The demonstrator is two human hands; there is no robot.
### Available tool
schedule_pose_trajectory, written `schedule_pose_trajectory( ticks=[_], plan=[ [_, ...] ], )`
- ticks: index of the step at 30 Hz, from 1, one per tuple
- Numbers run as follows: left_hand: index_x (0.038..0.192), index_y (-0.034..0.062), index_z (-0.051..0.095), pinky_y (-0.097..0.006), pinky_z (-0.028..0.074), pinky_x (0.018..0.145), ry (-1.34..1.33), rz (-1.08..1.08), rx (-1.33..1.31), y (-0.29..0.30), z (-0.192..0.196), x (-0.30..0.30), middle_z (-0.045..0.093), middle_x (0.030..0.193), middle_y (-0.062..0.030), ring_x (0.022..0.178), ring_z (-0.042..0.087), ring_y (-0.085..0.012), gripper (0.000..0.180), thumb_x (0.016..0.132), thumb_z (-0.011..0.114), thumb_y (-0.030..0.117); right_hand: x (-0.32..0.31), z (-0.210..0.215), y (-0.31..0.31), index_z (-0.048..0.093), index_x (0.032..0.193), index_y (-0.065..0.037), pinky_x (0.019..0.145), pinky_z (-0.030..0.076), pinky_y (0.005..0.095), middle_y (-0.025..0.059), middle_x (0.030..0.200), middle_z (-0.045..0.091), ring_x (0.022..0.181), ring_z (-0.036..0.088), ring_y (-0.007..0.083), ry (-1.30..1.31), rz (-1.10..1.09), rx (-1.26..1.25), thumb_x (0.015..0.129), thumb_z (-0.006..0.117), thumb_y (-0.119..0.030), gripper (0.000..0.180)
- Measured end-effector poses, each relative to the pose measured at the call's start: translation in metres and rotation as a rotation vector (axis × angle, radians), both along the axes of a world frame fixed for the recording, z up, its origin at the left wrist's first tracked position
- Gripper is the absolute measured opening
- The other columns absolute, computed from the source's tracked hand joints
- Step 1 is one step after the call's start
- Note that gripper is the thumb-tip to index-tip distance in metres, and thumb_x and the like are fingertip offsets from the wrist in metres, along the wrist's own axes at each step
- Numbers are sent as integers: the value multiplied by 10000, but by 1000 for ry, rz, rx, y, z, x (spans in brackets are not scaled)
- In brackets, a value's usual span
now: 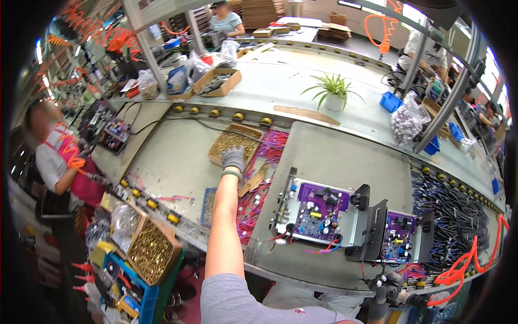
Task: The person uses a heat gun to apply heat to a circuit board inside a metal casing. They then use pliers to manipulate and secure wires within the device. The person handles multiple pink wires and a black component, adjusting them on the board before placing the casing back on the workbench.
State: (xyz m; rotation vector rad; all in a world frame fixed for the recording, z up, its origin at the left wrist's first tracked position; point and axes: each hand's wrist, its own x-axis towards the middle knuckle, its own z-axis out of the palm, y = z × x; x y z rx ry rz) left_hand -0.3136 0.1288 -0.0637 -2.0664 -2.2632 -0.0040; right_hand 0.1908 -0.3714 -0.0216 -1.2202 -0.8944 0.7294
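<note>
My left hand (233, 157), in a grey glove, reaches forward over a cardboard box (213, 157) of small brass-coloured screws (233, 141). Its fingers are stretched out and rest on the screws. Low on the right, my gloved right hand (379, 303) is wrapped round an air screwdriver (398, 290), which joins an orange coiled hose (468, 268). Just beyond the tool stands a metal chassis with a purple circuit board (398, 237). To its left lies a second chassis with a larger purple board (319, 209), loose wires hanging from its front.
Red and purple wires (253, 209) lie between the box and the chassis. Dark cables (450, 216) are heaped at right. Another screw box (152, 250) sits at lower left. Beyond the roller rail stand a potted plant (334, 101) and a parts bag (408, 120). A co-worker (67, 164) stands at left.
</note>
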Motion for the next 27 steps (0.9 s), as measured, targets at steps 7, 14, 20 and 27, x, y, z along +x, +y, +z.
schedule_pose_trajectory(
  ticks=[7,14,20,27],
  plan=[
    [973,105,690,-415,563,737,42,-60,57,31,-8,18,708,942,-128,901,698,-301,173,893,539,134,-65,70,24,485,1126,-50,651,492,280,56,920,526,763,541,136,-10,-271,-99,793,737,-346,511],
    [986,84,620,-241,471,501,-1515,348,213,30,13,-29,598,738,-13,658,600,-112,111,956,523,128,-66,82,28,465,1181,-72,700,483,279,34,980,512,874,529,139,-19,-233,-64,837,650,-358,484],
    [926,114,588,-218,388,461,-2556,218,-110,-39,75,-30,561,811,-24,635,503,-130,184,999,460,225,-52,59,22,482,1186,-87,741,478,268,32,1021,522,894,534,141,1,-164,-71,799,704,-313,500],
    [1030,94,591,-179,383,447,-2419,180,-218,-229,121,-4,553,791,-7,683,513,-90,237,1016,475,300,-56,88,35,512,1116,-61,801,471,271,23,933,530,859,533,119,-21,144,-194,855,727,-176,357]
  ],
)
